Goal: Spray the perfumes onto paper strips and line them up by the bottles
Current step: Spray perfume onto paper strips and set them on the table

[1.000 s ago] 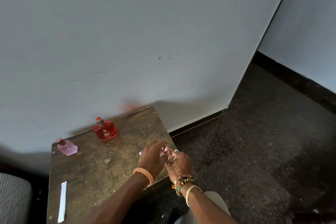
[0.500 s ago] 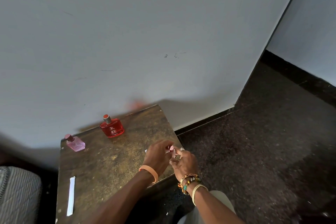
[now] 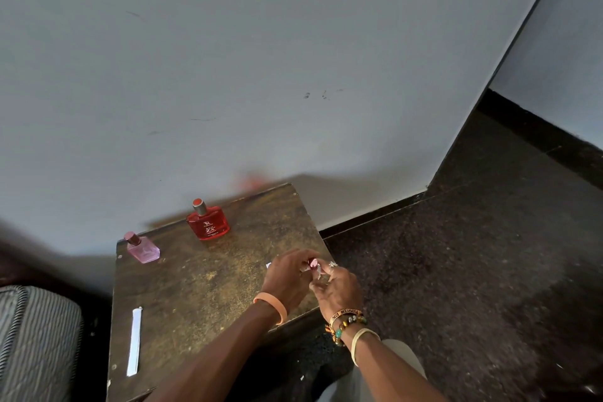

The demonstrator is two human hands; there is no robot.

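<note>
- Left hand (image 3: 287, 277): over the table's (image 3: 208, 290) right edge, orange band on the wrist. Grip: fingers curled narrow around a small item between both hands; what it holds cannot be told for certain.
- Right hand (image 3: 339, 287): just beside the left hand, touching it at the fingertips, past the table's right edge. A ring and several bracelets are worn. Grip: narrow, fingers closed on a small clear bottle (image 3: 315, 271), mostly hidden.
- Cap (image 3: 312, 262): dark red, visible at the top of the bottle, between the 2 hands.
- White paper corner (image 3: 268, 265): shows just left of the left hand; its full shape is hidden.
- Strip (image 3: 134, 341): 1 white paper strip, flat on the table near the front left corner, well apart from the hands.
- Pink bottle (image 3: 143, 248): upright at the far left corner of the table.
- Red bottle (image 3: 208, 221): upright near the table's far edge, to the right of the pink bottle, apart from it.
- Wall (image 3: 261, 59): pale, directly behind the table.
- Floor (image 3: 473, 271): dark, to the right of the table.
</note>
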